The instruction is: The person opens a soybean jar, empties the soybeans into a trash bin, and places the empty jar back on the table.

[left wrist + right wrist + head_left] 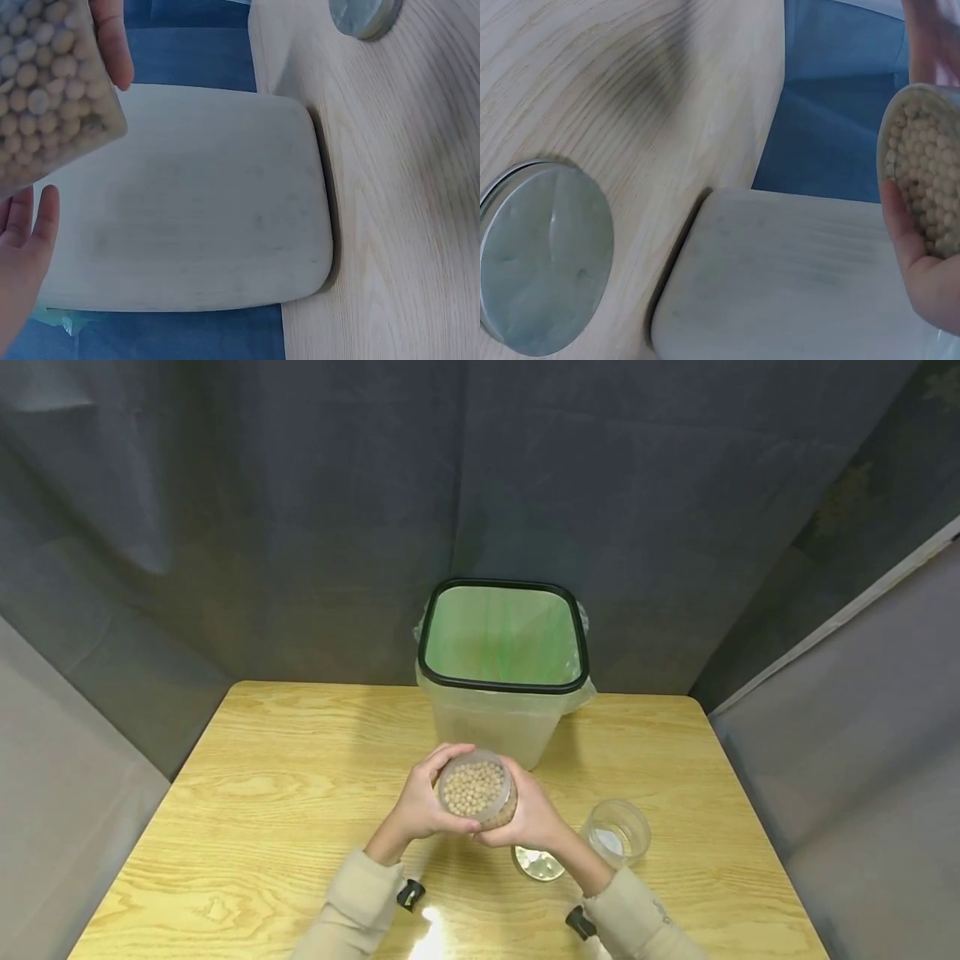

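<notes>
Both hands hold a clear plastic jar [501,815] of pale, round, dried beans [469,787] in front of the bin. My left hand [422,803] grips its left side, thumb along the lower edge, and my right hand [534,818] grips the right side. The jar is tilted, its mouth toward the head camera and the beans visible inside. A pale bin [487,718] with a black rim and green interior stands just beyond it. Below my right hand, a round metallic lid [547,259] lies on the table, partly hidden in the head view.
A clear round container [639,833] sits on the table to the right of my right wrist. Thin plastic liner [583,695] hangs over the bin's outside. The wooden table [285,810] ends at a dark curtain [322,568] behind, with grey panels on both sides.
</notes>
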Demonstrator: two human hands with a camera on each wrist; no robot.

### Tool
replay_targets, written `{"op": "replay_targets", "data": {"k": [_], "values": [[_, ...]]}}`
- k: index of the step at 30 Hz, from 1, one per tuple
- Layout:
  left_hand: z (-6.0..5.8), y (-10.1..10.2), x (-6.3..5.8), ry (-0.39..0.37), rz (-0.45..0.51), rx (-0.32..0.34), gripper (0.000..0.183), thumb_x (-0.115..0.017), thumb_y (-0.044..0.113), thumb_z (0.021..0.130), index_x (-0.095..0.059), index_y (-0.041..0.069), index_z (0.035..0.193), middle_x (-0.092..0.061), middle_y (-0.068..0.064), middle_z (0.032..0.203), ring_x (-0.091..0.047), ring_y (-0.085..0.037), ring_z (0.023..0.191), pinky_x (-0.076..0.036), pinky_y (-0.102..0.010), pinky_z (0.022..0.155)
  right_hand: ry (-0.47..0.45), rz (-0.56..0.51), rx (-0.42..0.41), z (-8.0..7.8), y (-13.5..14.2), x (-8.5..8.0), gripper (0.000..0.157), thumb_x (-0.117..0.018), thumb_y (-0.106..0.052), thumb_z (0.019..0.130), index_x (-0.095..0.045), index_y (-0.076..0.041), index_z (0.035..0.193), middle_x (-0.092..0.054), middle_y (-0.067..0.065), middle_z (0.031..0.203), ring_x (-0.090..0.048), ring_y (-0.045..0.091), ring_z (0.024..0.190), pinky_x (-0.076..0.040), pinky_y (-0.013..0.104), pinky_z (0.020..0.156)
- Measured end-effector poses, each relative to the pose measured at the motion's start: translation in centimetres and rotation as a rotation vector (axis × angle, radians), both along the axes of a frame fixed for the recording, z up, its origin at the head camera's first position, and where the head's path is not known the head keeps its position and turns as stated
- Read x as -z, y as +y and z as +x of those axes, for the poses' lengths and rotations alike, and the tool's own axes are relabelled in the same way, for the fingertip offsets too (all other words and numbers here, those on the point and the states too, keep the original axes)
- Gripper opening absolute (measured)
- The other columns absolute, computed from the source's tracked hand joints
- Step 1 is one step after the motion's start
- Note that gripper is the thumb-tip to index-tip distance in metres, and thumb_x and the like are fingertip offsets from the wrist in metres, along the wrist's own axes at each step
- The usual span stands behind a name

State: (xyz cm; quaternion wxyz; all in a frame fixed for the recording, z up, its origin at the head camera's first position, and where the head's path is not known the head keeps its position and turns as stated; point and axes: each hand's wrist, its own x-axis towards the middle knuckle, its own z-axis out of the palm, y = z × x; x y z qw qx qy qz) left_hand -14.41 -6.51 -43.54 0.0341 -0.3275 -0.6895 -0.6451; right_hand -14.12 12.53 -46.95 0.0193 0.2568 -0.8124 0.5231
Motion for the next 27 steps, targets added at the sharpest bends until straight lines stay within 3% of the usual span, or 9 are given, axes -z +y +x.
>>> {"op": "replay_targets", "data": {"k": [4, 8, 13, 16, 19, 24, 27], "values": [[0.0, 0.2, -0.3, 0.003, 0.022, -0.021, 0.079, -0.079, -0.009, 0.046, -0.046, -0.015, 0.118, -0.051, -0.03, 0.108, -0.049, -0.042, 0.099, -0.042, -0.032, 0.091, 0.011, 0.027, 0.054, 0.2, -0.2, -0.5, 0.091, -0.086, -0.021, 0.048, -0.044, -0.009, 0.128, -0.057, 0.004, 0.113, -0.055, 0.02, 0.098, -0.047, 0.04, 0.081], [0.1, 0.8, -0.3, -0.04, 0.031, -0.092, 0.077, -0.078, -0.012, 0.049, -0.045, -0.016, 0.118, -0.051, -0.03, 0.111, -0.049, -0.043, 0.1, -0.043, -0.03, 0.089, 0.07, 0.079, 0.137, 0.0, -0.4, -0.8, 0.086, -0.085, -0.023, 0.047, -0.046, -0.008, 0.123, -0.058, 0.004, 0.109, -0.056, 0.02, 0.096, -0.046, 0.041, 0.08], [-0.5, 1.6, 2.6, -0.155, 0.081, -0.202, 0.081, -0.085, 0.006, 0.055, -0.045, -0.007, 0.124, -0.051, -0.023, 0.118, -0.05, -0.036, 0.105, -0.042, -0.032, 0.09, 0.141, 0.185, 0.206, -0.3, -0.3, -1.2, 0.084, -0.084, -0.028, 0.048, -0.047, -0.004, 0.12, -0.057, 0.008, 0.107, -0.056, 0.023, 0.093, -0.048, 0.041, 0.077], [-0.7, 2.0, 4.0, -0.205, 0.117, -0.199, 0.085, -0.085, 0.022, 0.06, -0.041, -0.004, 0.129, -0.049, -0.021, 0.122, -0.049, -0.032, 0.108, -0.041, -0.034, 0.092, 0.17, 0.245, 0.207, -0.6, 0.0, -1.5, 0.084, -0.083, -0.03, 0.048, -0.047, -0.002, 0.119, -0.057, 0.009, 0.105, -0.056, 0.024, 0.092, -0.048, 0.041, 0.077], [-0.8, 2.0, 4.5, -0.21, 0.174, -0.102, 0.092, -0.082, 0.028, 0.065, -0.032, -0.006, 0.134, -0.041, -0.024, 0.131, -0.041, -0.035, 0.117, -0.035, -0.033, 0.099, 0.175, 0.27, 0.178, -0.9, 0.6, -1.8, 0.084, -0.084, -0.029, 0.047, -0.048, -0.002, 0.118, -0.057, 0.008, 0.104, -0.056, 0.023, 0.091, -0.048, 0.04, 0.076], [-1.4, 1.3, 4.9, -0.117, 0.283, 0.149, 0.1, -0.078, 0.03, 0.07, -0.018, -0.009, 0.14, -0.018, -0.027, 0.145, -0.016, -0.042, 0.131, -0.022, -0.03, 0.106, 0.125, 0.278, 0.108, -1.2, 1.6, -2.5, 0.087, -0.086, -0.028, 0.045, -0.048, -0.002, 0.119, -0.059, 0.007, 0.103, -0.057, 0.021, 0.09, -0.048, 0.038, 0.076], [-1.8, 1.1, 4.9, -0.082, 0.313, 0.24, 0.095, -0.077, 0.022, 0.072, -0.017, -0.012, 0.139, -0.018, -0.027, 0.145, -0.017, -0.038, 0.132, -0.022, -0.031, 0.107, 0.072, 0.274, 0.067, -1.4, 2.0, -3.0, 0.087, -0.086, -0.026, 0.045, -0.048, -0.004, 0.12, -0.06, 0.006, 0.103, -0.057, 0.02, 0.089, -0.048, 0.036, 0.075]]}}
